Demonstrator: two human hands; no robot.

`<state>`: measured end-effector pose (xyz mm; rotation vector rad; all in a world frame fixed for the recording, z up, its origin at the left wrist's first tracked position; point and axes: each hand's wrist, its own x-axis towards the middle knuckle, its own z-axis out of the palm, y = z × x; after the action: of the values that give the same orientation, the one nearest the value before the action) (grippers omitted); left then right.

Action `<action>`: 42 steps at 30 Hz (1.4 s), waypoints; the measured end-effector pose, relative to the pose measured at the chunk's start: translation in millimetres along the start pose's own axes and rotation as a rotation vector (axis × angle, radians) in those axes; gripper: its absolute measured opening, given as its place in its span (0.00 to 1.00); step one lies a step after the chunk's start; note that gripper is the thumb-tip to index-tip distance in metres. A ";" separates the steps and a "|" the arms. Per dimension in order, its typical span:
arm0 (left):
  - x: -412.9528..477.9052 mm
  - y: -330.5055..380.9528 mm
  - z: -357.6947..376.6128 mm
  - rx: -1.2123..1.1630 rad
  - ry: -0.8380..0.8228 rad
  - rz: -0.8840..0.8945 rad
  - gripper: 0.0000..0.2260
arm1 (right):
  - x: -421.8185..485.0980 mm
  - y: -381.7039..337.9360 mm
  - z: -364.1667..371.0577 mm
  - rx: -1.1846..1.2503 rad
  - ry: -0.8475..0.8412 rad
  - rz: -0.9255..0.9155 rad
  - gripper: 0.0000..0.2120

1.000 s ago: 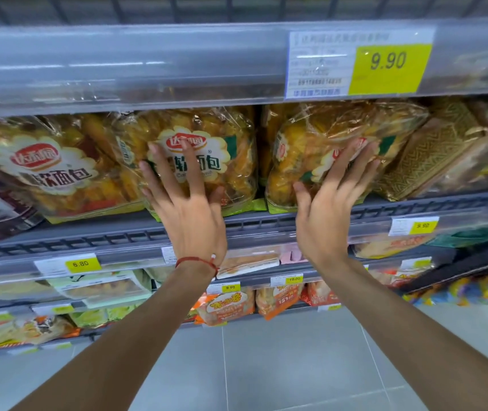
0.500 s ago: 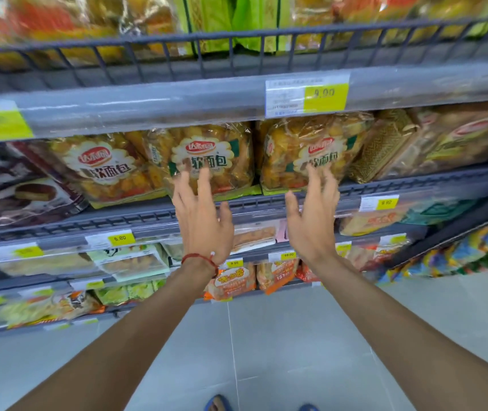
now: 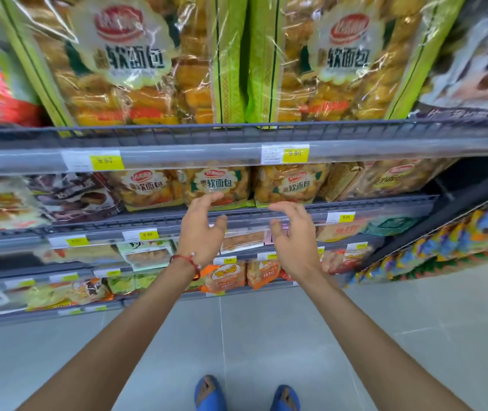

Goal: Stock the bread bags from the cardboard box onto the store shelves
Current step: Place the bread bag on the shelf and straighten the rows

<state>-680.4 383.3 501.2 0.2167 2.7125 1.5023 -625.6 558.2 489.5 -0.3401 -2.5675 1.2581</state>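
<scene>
The middle shelf [image 3: 147, 216] is a grey wire rack with a low front rail [image 3: 390, 200]. The rail is there, I think, to stop soft packs from sliding off. Above the middle shelf stand the tall bread bags [image 3: 136, 69], upright and pressed side to side so that the labels face the customer. Their film is shiny and crinkled, with green edges.

On the middle shelf itself sit the smaller bread bags [image 3: 222, 185], leaning back in a row with labels forward (the cardboard box is not visible). They look puffy and light, easy to dent.

Just in front of the middle shelf, the left hand [image 3: 201, 232] and the right hand [image 3: 293, 238] hover and touch no bag. The fingers [image 3: 213, 198] are loosely bent, apart from the thumbs, with nothing between them. A thin red bracelet [image 3: 189, 262] sits on the left wrist.
</scene>
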 end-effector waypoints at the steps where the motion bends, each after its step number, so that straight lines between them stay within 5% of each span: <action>1: -4.1 4.7 -4.8 -0.008 0.004 0.000 0.18 | -2.2 -6.2 -4.2 0.010 -0.007 -0.011 0.14; 16: -108.7 49.6 44.0 -0.041 0.195 -0.123 0.15 | -38.5 11.1 -69.0 0.143 -0.384 -0.218 0.12; 24: -229.9 57.1 82.0 -0.093 0.393 -0.362 0.15 | -99.0 55.6 -83.4 0.229 -0.685 -0.240 0.10; 42: -591.3 11.8 129.6 -0.203 0.780 -0.878 0.14 | -386.7 86.2 -59.9 0.116 -1.309 -0.283 0.11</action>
<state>-81.4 417.1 419.6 -1.6197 2.3882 1.6859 -234.7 529.9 406.1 1.2338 -3.2050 1.8503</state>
